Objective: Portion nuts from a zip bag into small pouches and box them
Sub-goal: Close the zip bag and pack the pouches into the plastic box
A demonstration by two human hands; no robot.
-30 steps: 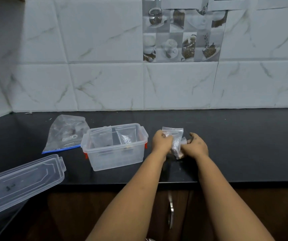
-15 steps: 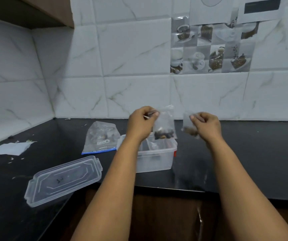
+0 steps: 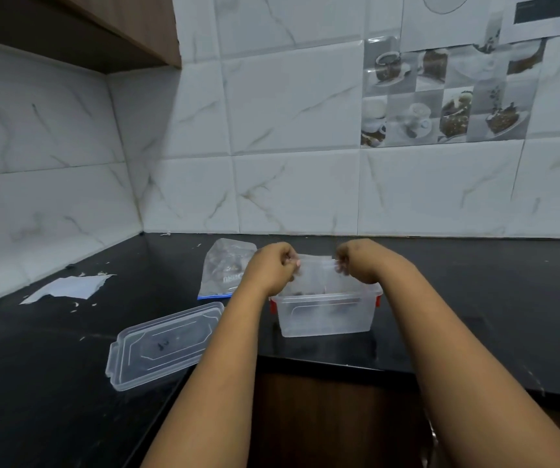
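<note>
Head view. Left hand (image 3: 268, 268) and right hand (image 3: 359, 261) each pinch a top corner of a clear small pouch (image 3: 315, 271), fingers curled tight on its upper edge. Pouch hangs over the open plastic box (image 3: 326, 314), lower part inside it; dark nuts blur at its bottom. Box sits near the front edge of the black desk (image 3: 474, 292). Zip bag (image 3: 224, 268) lies flat beside the box, toward the back wall. Box lid (image 3: 164, 344) rests at the front edge, left. Torn paper (image 3: 69, 288) by the left wall.
</note>
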